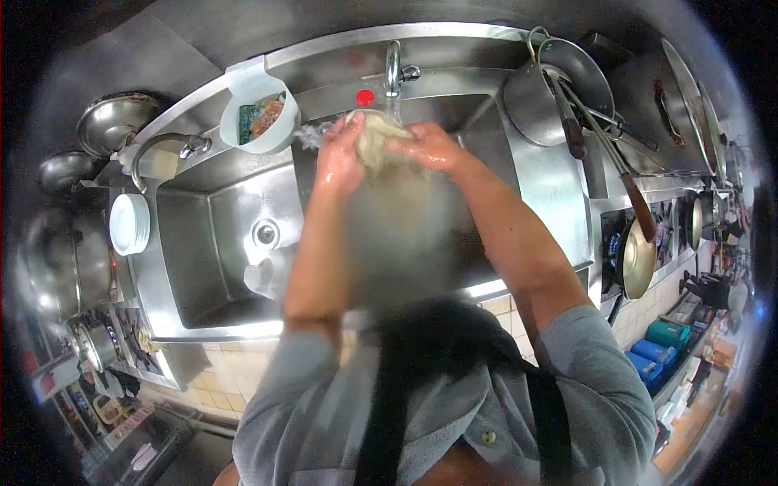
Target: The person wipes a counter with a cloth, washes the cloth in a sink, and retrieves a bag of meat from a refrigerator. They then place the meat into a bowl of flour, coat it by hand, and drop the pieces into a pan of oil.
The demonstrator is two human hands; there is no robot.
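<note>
Wet and glistening, my left hand (340,158) and my right hand (428,149) hold a pale, whitish-yellow item (377,142) between them over the right sink basin (486,146). Its lower part is blurred, and I cannot make out what it is. The faucet (393,69) is just behind it, with water running down. Crumpled clear plastic (310,134) is beside my left hand. A round red object (365,98) lies behind the item, near the faucet. The fingers of both hands are closed on the item.
Left of my hands, a white container (284,134) holds sponges or scrubbers. The left basin (190,235) has a drain and a translucent cup (259,277). Stacked white plates (130,224) stand farther left. At right are a large pot (527,101) with utensils and a pan (639,263) on a burner.
</note>
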